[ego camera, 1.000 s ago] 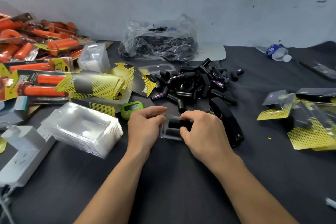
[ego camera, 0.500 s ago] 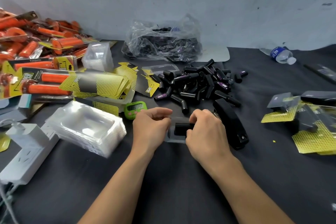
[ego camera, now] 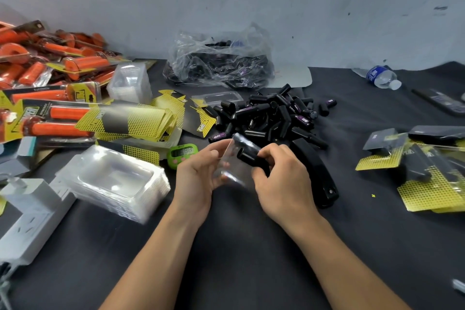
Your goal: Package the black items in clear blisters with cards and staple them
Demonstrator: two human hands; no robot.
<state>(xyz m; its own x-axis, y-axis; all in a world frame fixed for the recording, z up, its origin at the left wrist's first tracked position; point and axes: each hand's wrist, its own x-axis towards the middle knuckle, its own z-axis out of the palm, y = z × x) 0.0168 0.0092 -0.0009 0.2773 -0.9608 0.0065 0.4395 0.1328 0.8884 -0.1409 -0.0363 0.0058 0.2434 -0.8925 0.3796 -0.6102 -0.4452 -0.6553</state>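
Note:
My left hand (ego camera: 201, 171) and my right hand (ego camera: 281, 178) hold a clear blister (ego camera: 235, 158) tilted up above the table. A black cylindrical item (ego camera: 247, 155) sits in the blister under my right thumb and fingers. Behind my hands lies a heap of loose black items (ego camera: 271, 116). A black stapler (ego camera: 314, 171) lies just right of my right hand. A stack of yellow-and-black cards (ego camera: 130, 121) lies at the left, and a stack of clear blisters (ego camera: 115, 181) sits nearer me on the left.
Finished packages (ego camera: 422, 171) lie at the right. A plastic bag of black items (ego camera: 219, 63) sits by the wall. Orange grips in packs (ego camera: 50, 78) pile up at far left. A green timer (ego camera: 182, 153), a white power strip (ego camera: 30, 216) and a water bottle (ego camera: 382, 77) are also on the dark table.
Both hands have lifted the blister with the black item off the table and tilted it upright; before, it lay flat under my fingers.

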